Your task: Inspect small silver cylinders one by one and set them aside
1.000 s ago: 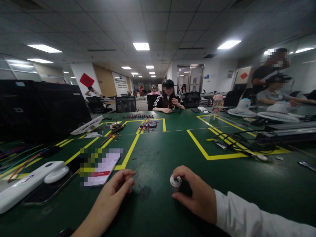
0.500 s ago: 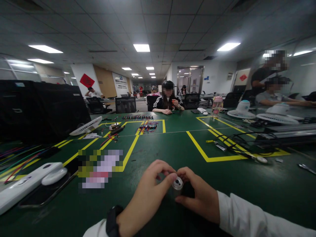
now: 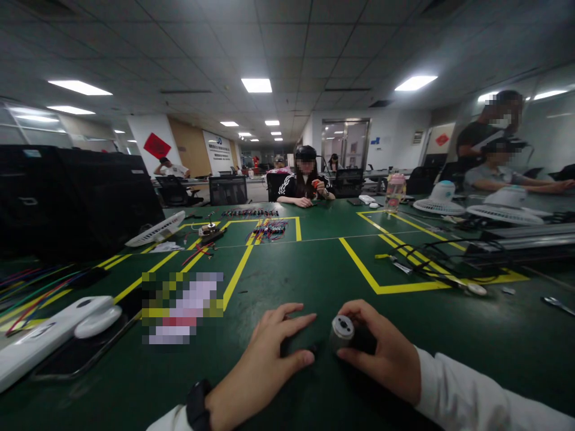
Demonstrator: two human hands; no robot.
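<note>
My right hand point(image 3: 381, 347) grips a small silver metal cylinder point(image 3: 342, 329) from its right side, thumb in front and fingers behind. The cylinder looks like a motor can, and dark holes show in its flat top, which is tilted a little. My left hand point(image 3: 274, 344) is open to the left of the cylinder, apart from it, with fingers stretched out over the green table point(image 3: 296, 269). Beside the left thumb tip is a small dark piece point(image 3: 313, 348), too small to name; whether the thumb touches it I cannot tell.
On the left are a white handheld device point(image 3: 54, 335), a phone point(image 3: 85, 353) and a black case point(image 3: 81, 203). Wire bundles point(image 3: 269, 230) lie farther back. Cables point(image 3: 417, 263) and metal bars point(image 3: 525, 245) sit at right. A person point(image 3: 305, 179) sits opposite.
My left hand has let go of the cylinder's top and opened out. The right hand has moved slightly right with the cylinder, whose holed top face now shows.
</note>
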